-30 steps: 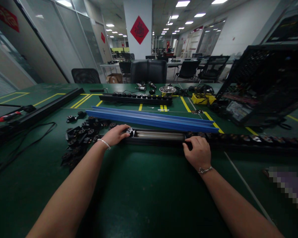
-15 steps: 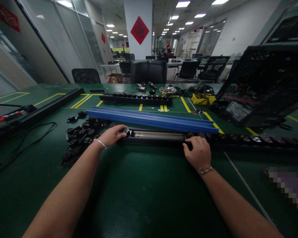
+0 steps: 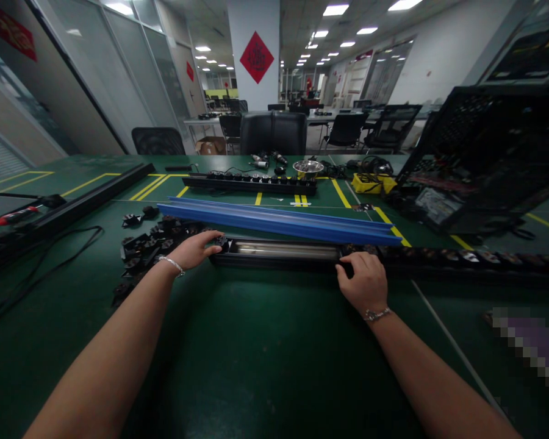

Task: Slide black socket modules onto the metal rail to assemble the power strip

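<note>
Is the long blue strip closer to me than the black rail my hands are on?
No, the blue strip lies on the far side of the black rail.

The place is part open-plan office, part electronics workshop: frosted glass partitions [image 3: 130, 55], rectangular white ceiling lights [image 3: 335, 10] and black office chairs [image 3: 273, 134] beyond a green-topped bench [image 3: 265, 360] striped with yellow tape [image 3: 342, 192], carrying an opened, boxy black computer case [image 3: 478, 174] and tangled black cables [image 3: 377, 164].
</note>
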Available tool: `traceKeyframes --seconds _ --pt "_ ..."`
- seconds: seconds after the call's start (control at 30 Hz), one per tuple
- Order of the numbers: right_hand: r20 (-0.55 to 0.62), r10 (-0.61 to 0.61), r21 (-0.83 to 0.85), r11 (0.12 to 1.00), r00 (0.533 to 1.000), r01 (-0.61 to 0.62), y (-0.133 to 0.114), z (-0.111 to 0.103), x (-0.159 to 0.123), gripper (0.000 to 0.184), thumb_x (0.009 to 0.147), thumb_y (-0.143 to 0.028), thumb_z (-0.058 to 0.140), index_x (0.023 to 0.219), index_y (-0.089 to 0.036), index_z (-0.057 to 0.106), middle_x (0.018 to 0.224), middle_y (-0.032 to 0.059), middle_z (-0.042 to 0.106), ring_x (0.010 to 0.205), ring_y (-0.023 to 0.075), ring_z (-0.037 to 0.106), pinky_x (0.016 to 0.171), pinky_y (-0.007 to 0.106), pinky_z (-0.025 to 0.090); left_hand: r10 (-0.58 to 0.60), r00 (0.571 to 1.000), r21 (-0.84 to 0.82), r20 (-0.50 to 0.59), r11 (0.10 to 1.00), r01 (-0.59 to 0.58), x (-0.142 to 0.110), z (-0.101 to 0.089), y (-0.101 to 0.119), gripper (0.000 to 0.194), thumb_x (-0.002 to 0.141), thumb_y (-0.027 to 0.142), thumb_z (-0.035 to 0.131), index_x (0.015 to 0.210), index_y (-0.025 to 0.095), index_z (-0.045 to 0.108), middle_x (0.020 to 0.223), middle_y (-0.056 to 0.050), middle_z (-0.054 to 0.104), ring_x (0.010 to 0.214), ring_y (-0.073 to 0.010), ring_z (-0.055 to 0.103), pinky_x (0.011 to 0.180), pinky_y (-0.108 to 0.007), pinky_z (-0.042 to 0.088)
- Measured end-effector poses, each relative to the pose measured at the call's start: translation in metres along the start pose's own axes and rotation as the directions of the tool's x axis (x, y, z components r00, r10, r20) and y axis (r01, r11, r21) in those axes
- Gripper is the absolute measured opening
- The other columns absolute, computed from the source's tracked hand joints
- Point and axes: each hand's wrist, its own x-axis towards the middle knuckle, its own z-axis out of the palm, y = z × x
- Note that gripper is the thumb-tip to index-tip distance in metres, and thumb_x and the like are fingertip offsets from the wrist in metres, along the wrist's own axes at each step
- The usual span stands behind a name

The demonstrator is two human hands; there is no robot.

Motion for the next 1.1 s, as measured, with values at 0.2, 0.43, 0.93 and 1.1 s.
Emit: traceKeyframes --seconds 0.2,0.43,0.93,1.1 --pt "0.004 0.018 0.017 1.0 1.0 -0.018 0.0 0.001 0.0 0.009 0.076 -0.023 0.054 0.081 -0.017 0.059 0.087 0.0094 0.059 0.083 0.0222 0.047 0.071 0.035 0.036 -0.042 0.999 0.019 0.006 0.999 0.042 -0.003 -0.006 -0.01 0.054 0.077 0.049 0.047 0.124 0.023 0.052 0.134 -0.005 0.054 0.123 -0.0218 0.049 0.106 -0.038 0.035" --pt "-0.007 0.002 0.006 1.0 1.0 -0.002 0.0 0.0 0.0 0.008 0.077 -0.023 0.055 0.08 -0.017 0.059 0.087 0.0091 0.059 0.082 0.0215 0.048 0.07 0.034 0.036 -0.09 0.996 0.031 0.012 0.996 0.089 -0.007 -0.012 -0.017 0.056 0.075 0.051 0.048 0.123 0.023 0.053 0.132 -0.007 0.056 0.122 -0.0249 0.049 0.107 -0.039 0.034" --pt "-0.001 0.007 -0.002 1.0 1.0 -0.007 -0.001 0.001 0.001 0.009 0.078 -0.023 0.054 0.081 -0.016 0.059 0.087 0.0095 0.06 0.082 0.0214 0.048 0.069 0.034 0.036 -0.216 0.966 0.302 -0.145 0.92 0.251 -0.015 -0.018 -0.063 0.049 0.078 0.042 0.044 0.119 0.017 0.054 0.125 -0.012 0.059 0.122 -0.0276 0.048 0.103 -0.04 0.037" --pt "-0.008 0.005 0.002 1.0 1.0 -0.005 0.0 0.002 0.001 0.008 0.077 -0.022 0.056 0.081 -0.016 0.06 0.087 0.0092 0.06 0.082 0.0215 0.048 0.07 0.034 0.037 -0.198 0.967 0.43 -0.162 0.867 0.25 -0.013 -0.004 -0.068 0.051 0.084 0.038 0.037 0.126 0.013 0.05 0.133 -0.015 0.053 0.132 -0.0311 0.036 0.106 -0.049 0.029"
